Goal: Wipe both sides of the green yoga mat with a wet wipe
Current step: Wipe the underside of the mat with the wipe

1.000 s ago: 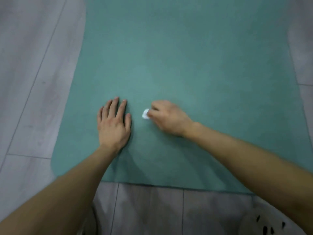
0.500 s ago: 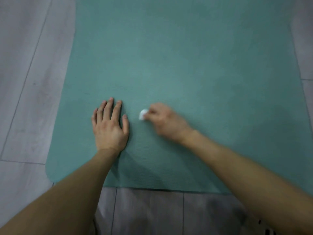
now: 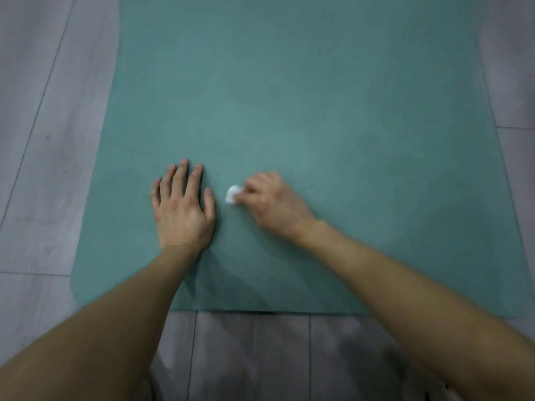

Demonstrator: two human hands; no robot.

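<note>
right hand (image 3: 272,206) carries the wet wipe (image 3: 233,194) a little nearer the left hand (image 3: 182,211)

head view. the right hand has its fingers curled round a small bunched white wet wipe, which shows just past the fingertips and is pressed to the green yoga mat (image 3: 289,96). the hand is motion-blurred, so how the fingers close on it cannot be made out. across the last second the wipe has crept slightly leftward, and the gap to the left thumb is now narrower than before; wipe and thumb lie near each other but apart. the left hand has not shifted on the mat: it lies flat, palm down, fingers straight and slightly spread, holding nothing. the mat lies unrolled on the grey plank floor (image 3: 43,140), its near short edge just ahead of the person and its far end out of frame. judgement: this is one short stroke of wiping the upward face, near the mat's near end, with the left hand steadying the mat. no wet sheen can be told apart on the surface, so coverage is unclear. the underside is not yet turned up, so much of the task seems to remain.
</note>
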